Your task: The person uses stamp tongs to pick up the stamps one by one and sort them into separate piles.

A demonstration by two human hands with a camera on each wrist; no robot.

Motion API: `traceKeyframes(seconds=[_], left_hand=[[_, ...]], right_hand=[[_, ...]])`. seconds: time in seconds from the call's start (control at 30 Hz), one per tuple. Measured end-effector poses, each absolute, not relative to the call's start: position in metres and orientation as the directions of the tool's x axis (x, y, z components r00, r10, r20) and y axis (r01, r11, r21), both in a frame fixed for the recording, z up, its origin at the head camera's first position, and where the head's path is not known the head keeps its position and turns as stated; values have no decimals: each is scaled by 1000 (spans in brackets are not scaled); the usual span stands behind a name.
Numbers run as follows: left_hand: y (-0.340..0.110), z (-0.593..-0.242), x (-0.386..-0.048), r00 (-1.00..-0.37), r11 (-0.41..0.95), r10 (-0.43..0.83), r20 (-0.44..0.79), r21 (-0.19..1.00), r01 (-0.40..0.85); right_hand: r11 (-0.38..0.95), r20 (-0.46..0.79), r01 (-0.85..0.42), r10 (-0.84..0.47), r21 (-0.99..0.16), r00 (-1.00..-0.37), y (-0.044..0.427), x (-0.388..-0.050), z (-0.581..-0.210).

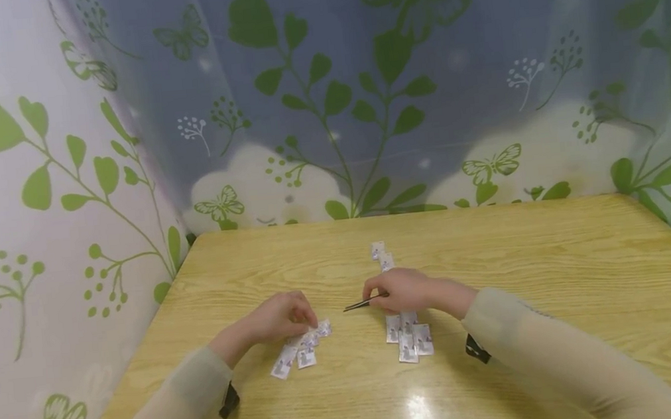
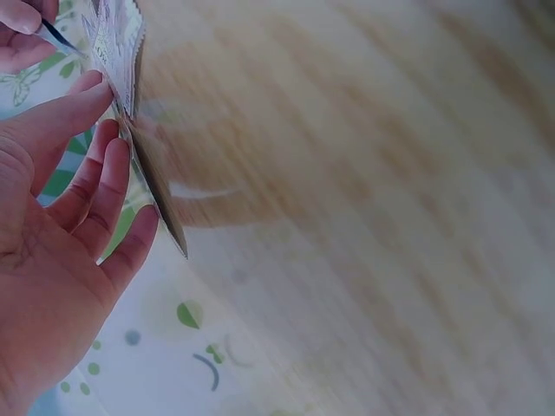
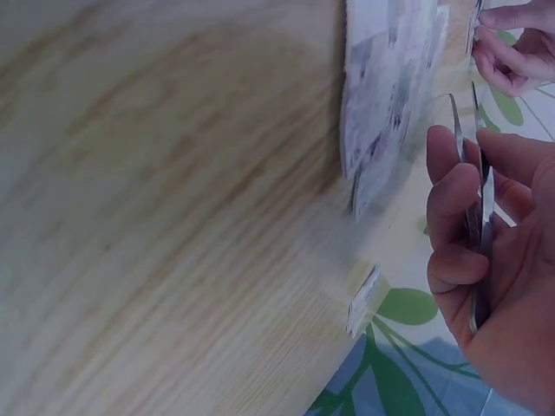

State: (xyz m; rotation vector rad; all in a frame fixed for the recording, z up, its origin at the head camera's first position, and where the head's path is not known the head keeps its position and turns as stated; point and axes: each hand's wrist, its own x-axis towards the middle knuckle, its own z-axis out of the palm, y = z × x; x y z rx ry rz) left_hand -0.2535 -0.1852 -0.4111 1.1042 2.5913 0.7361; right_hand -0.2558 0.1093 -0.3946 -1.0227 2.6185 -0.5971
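Observation:
My left hand [image 1: 287, 315] is over a loose pile of small printed packets [image 1: 283, 362] on the left of the table, its thumb and index finger pinching the edge of a packet [image 2: 121, 65]. The exact grip is partly hidden. Slim metal tweezers [image 3: 473, 212] lie in my right hand [image 1: 405, 290], held between thumb and curled fingers. Their tips [image 3: 452, 102] stand apart with nothing between them, pointing left toward the pile. Below that hand, more packets [image 1: 407, 348] lie overlapped in a group, and part of this row is hidden by the hand.
Two packets [image 1: 378, 250] lie beyond my right hand, in line with the group nearer me. The wooden table [image 1: 524, 246] meets a leaf-patterned curtain [image 1: 329, 137] at its far edge. A similar patterned cloth [image 1: 46, 261] hangs along the left side.

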Motion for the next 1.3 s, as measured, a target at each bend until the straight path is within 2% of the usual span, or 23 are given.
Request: traceKeyframes(seconds=[0.3,0.47,0.77,1.07,1.3], left_hand=[[-184,-411,-253,-709,616,705,-29,521,591],[-184,-410,-252,-707,611,707,-21,522,595],[-184,-408,-251,-712,613,702,-27,532,585],[-184,-409,-251,-707,603,707,-17,536,591],[-184,-409,-252,-707,604,707,-18,536,590]], right_hand=[[621,-73,-617,-731,-483,-678,96,-254,-397],[633,-88,-617,-728,-468,-680,86,-253,-397],[608,-112,-597,-743,-524,-659,75,-250,-398],[592,-42,-682,-768,-429,-639,74,-251,-399],[600,-36,-682,-761,-418,-648,75,-249,-397]])
